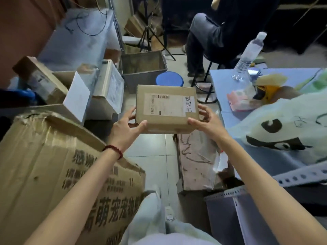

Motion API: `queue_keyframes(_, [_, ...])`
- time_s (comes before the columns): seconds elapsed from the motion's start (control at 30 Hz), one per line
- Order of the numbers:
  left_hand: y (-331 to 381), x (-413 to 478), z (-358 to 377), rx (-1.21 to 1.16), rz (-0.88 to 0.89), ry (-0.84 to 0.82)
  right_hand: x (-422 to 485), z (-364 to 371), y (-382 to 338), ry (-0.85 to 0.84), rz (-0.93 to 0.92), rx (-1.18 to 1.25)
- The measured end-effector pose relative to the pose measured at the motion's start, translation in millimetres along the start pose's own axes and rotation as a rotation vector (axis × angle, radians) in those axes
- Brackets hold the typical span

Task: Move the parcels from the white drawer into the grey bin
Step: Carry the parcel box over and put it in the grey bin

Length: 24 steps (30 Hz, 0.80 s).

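The left hand (126, 129) and the right hand (207, 121) hold a small brown cardboard parcel with a white shipping label (166, 108) between them. Each grips one near corner, with the thumb on top and the fingers along the side. The parcel is level, label up, and held in the air above the tiled floor. A red bead bracelet (113, 151) sits on the left wrist, nearer than the parcel. Near and left of the parcel stands a large dented brown cardboard carton with dark printed characters (53, 165). Right of the parcel is a pale blue table (223, 85) carrying a light cloth bag with a black panda print (283, 131) and, farther back, a clear plastic water bottle (249, 55). Just beyond the parcel stands a round blue stool (169, 79), and beside the stool, slightly farther and to the left, is the open rectangular grey bin (141, 80). Well beyond the parcel, a black tripod (150, 32) stands on the floor, with a seated person in dark clothes (203, 41) to its right.
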State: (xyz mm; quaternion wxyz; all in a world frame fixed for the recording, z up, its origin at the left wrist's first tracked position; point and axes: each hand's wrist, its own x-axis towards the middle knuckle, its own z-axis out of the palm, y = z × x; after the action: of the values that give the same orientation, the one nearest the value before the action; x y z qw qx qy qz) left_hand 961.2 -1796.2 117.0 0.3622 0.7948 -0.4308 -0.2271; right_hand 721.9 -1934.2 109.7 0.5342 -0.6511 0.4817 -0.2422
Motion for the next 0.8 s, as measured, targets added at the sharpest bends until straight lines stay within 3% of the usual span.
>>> queue_keyframes(0.43, [-15, 264, -13, -0.076, 0.025, -0.023, 231, 36, -63, 0.058, 0.031, -0.042])
queue_keyframes(0.8, [-57, 394, -49, -0.081, -0.138, 0.118, 407, 92, -110, -0.146, 0.017, -0.079])
